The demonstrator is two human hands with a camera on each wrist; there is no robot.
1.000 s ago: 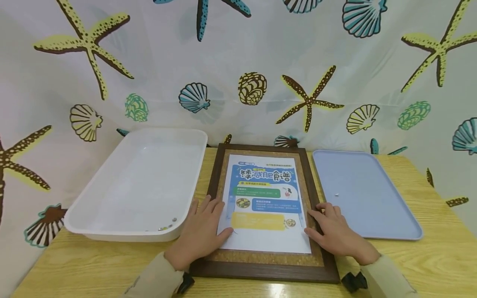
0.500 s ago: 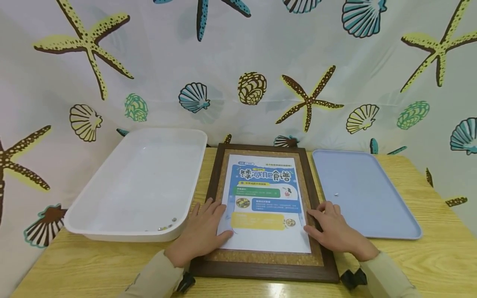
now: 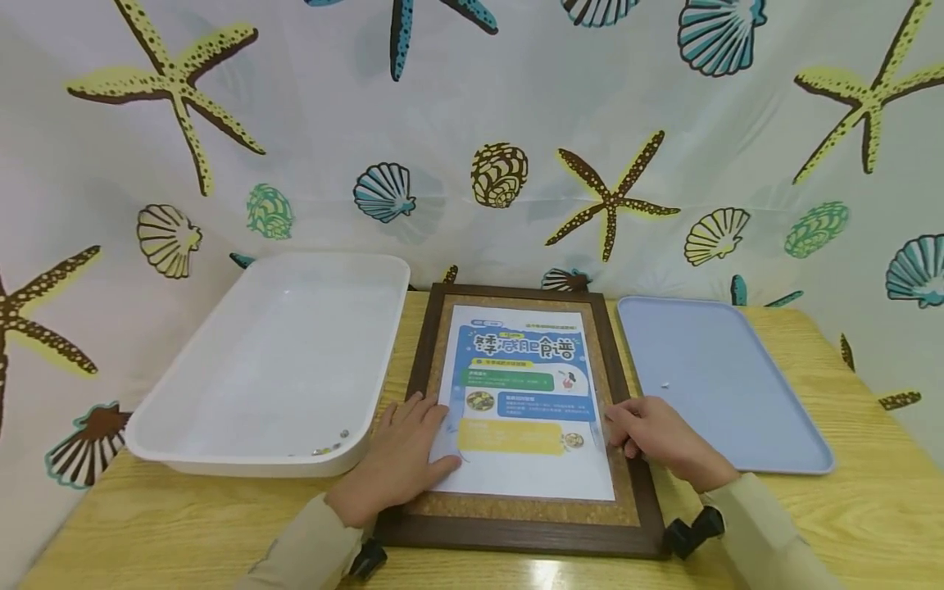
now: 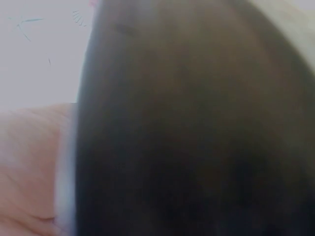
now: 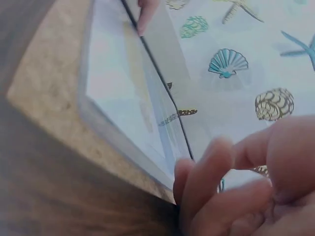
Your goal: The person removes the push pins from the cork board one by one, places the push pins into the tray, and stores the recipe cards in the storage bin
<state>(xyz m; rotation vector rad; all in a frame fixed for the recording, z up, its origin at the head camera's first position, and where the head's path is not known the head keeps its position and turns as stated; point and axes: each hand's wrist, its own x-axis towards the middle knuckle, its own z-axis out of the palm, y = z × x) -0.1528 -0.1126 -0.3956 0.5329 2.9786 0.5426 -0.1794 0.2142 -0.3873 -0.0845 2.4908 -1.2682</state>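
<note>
A brown-framed cork board (image 3: pixel 519 512) lies on the table, with a printed sheet (image 3: pixel 516 479) of Chinese text and pictures over its middle. My left hand (image 3: pixel 398 467) rests flat across the board's left side, fingers straight and spread, fingertips and thumb on the sheet's left edge. At the sheet's right edge my right hand (image 3: pixel 652 430) has its fingers curled in, tips at the cork and paper. In the right wrist view these curled fingers (image 5: pixel 206 191) show beside the board's edge; I see nothing between them. A dark blurred shape covers most of the left wrist view.
To the left stands a white basin (image 3: pixel 273 360) with several tiny shiny bits at its near end. On the right lies a pale blue tray (image 3: pixel 730 385) holding one tiny clear piece (image 3: pixel 665 385). Behind hangs a curtain (image 3: pixel 472 106) printed with shells and starfish.
My right hand's fingers have gone from spread, with the thumb apart, to curled together at the sheet's right edge, and its wrist has turned. The left hand, sheet and board stay put.
</note>
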